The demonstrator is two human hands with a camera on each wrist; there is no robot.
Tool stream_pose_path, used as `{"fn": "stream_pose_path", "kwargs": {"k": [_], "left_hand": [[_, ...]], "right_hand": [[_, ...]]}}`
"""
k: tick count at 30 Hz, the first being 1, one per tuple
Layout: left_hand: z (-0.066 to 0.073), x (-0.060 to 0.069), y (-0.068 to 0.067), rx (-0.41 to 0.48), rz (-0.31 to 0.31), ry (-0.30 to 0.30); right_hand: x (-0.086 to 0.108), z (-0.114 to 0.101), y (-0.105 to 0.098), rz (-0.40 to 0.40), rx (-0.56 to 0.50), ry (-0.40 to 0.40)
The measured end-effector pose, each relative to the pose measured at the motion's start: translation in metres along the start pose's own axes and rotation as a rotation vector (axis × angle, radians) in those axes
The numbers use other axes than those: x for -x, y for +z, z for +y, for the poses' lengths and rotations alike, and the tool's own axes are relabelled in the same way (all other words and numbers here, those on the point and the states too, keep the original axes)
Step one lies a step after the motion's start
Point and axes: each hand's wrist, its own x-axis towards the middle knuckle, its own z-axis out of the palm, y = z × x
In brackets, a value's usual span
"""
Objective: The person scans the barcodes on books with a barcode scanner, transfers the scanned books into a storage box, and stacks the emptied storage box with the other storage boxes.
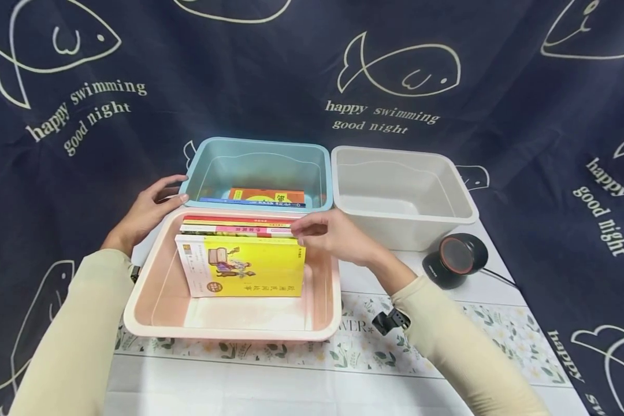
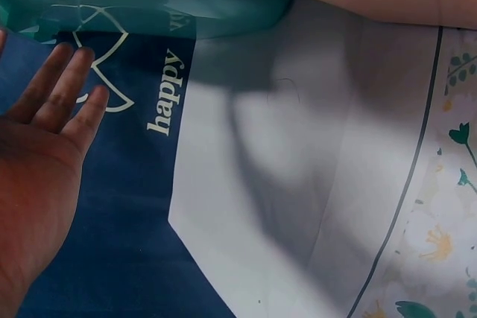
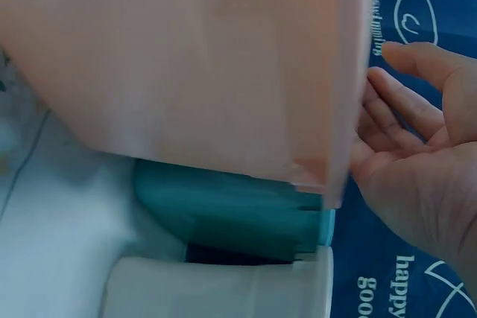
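Observation:
My left hand [image 1: 151, 209] is at the left end of a blue plastic bin [image 1: 265, 144], its fingers extended along the rim. In the left wrist view the same hand [image 2: 45, 147] shows spread fingers and an uncovered palm. My right hand [image 1: 333, 234] hovers at the top right corner of upright books in a pink bin [image 1: 229, 332]. A yellow picture book [image 1: 260, 268] faces me; thinner red and pink books [image 1: 249, 229] stand behind it. Thumb and fingers of the right hand [image 3: 432, 124] are loosely bent with nothing visible between them; contact with the books is unclear.
Orange and blue books [image 1: 267, 197] are inside the blue bin. A grey-white bin [image 1: 411, 216] stands to its right. A black round device [image 1: 455, 260] with a cable sits at the right. Behind hangs a dark fish-print cloth [image 1: 239, 75]; a floral strip [image 1: 447, 346] crosses the white table.

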Motion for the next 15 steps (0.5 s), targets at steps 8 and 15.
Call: {"fn": "stream_pose_path", "kwargs": {"k": [8, 15], "left_hand": [[0.000, 0.001, 0.000, -0.010, -0.004, -0.013], [0.001, 0.001, 0.000, -0.025, 0.000, -0.013]], "right_hand": [[-0.002, 0.006, 0.012, -0.020, 0.029, 0.005], [-0.007, 0.001, 0.020, -0.033, 0.043, 0.023]]}}
